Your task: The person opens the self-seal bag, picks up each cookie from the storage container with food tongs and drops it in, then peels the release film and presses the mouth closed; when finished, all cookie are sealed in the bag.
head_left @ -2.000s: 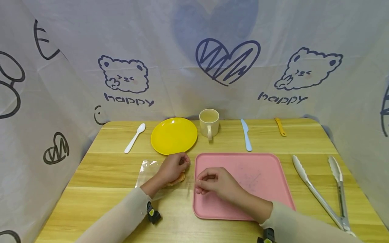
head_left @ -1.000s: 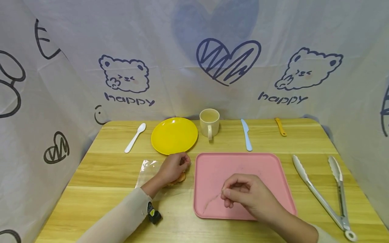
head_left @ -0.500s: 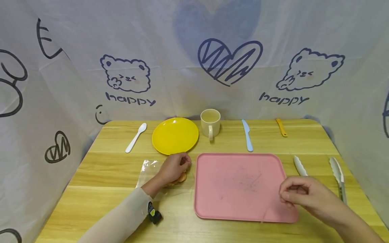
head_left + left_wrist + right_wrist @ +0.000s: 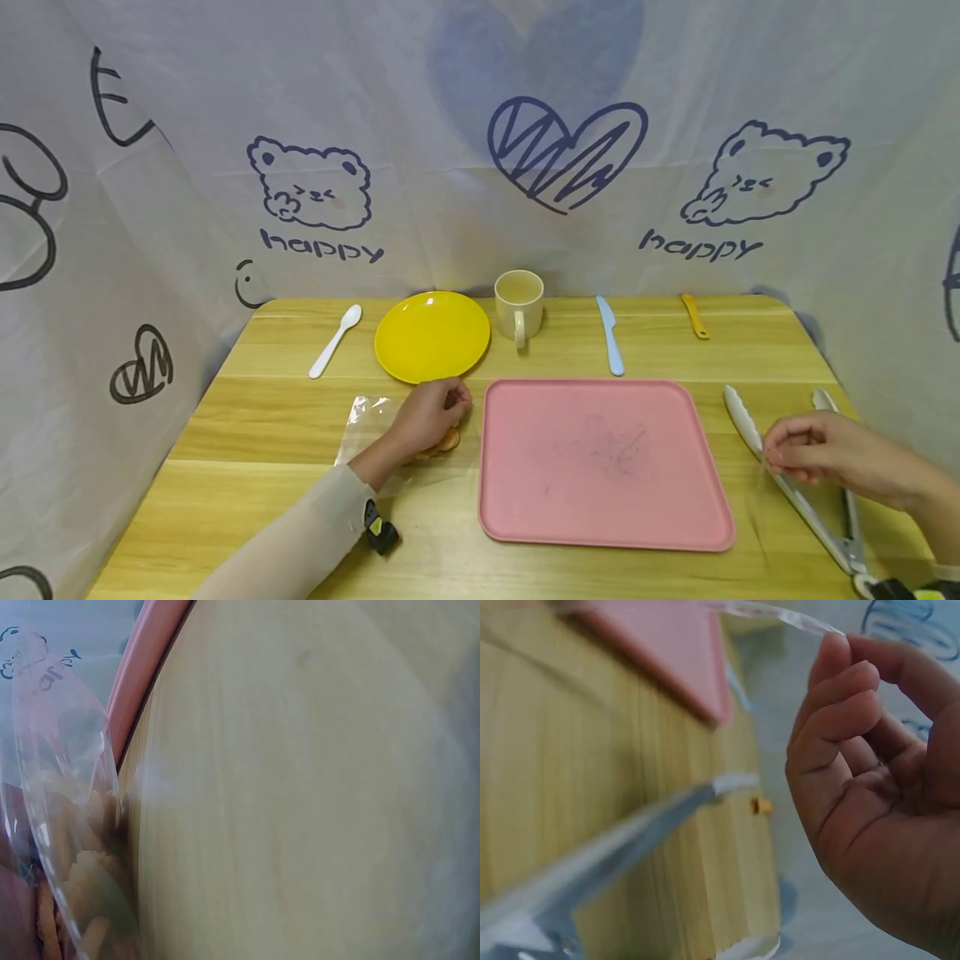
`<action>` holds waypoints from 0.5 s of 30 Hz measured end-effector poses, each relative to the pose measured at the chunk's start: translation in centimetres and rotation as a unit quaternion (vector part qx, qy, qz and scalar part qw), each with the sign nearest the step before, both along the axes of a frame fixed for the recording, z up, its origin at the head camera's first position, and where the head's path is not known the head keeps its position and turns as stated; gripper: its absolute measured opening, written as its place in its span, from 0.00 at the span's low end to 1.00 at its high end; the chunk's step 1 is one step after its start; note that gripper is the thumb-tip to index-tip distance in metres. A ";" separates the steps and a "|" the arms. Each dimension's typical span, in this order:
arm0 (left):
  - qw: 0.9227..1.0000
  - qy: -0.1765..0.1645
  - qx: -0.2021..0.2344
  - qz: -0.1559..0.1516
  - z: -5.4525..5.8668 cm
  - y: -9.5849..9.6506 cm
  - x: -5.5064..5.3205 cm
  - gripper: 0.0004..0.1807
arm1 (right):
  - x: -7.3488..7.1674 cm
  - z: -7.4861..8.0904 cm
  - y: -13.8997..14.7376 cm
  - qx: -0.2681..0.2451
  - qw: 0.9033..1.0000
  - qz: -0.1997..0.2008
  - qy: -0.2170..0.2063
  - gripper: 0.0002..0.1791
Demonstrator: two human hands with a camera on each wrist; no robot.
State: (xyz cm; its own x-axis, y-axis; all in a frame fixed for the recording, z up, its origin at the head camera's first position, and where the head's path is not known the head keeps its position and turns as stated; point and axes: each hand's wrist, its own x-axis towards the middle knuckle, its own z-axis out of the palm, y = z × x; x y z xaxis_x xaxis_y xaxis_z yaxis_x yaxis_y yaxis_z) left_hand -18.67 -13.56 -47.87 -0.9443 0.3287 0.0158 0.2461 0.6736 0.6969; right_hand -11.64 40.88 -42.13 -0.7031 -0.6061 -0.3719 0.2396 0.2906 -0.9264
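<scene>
My left hand (image 4: 427, 417) pinches a clear plastic bag (image 4: 366, 425) that lies on the table left of the pink tray (image 4: 555, 492). Brownish round food pieces (image 4: 448, 440) show under that hand, mostly hidden. Close up in the left wrist view, the bag (image 4: 45, 787) covers part of the view. My right hand (image 4: 840, 454) is raised over the metal tongs (image 4: 742, 417) at the right. Between its thumb and forefinger it pinches a thin clear plastic strip (image 4: 795, 619), which hangs down.
Along the back stand or lie a white spoon (image 4: 335, 342), a yellow plate (image 4: 431, 337), a cream mug (image 4: 517, 304), a light blue knife (image 4: 611, 337) and an orange-yellow handled piece (image 4: 695, 317). A printed white curtain (image 4: 435, 192) borders the table's back and sides.
My right hand has moved from the tray's left edge across the tray to above the tongs, carrying the plastic strip. The left hand has stayed at the bag.
</scene>
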 end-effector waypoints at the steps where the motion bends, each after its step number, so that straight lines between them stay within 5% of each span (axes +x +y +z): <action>1: 1.000 0.000 -0.001 0.000 0.0 0.0 0.0 0.04 | -0.4 -0.1 0.1 0.016 1.000 0.003 0.006 0.14; 8: 1.000 0.002 -0.003 -0.001 -0.1 -0.1 0.0 0.04 | -2.9 -1.3 0.0 0.131 0.987 -0.022 0.088 0.14; 15: 1.000 -0.003 -0.006 0.000 -0.2 0.0 -0.1 0.04 | -3.7 -3.0 -1.1 0.254 0.940 -0.077 0.213 0.11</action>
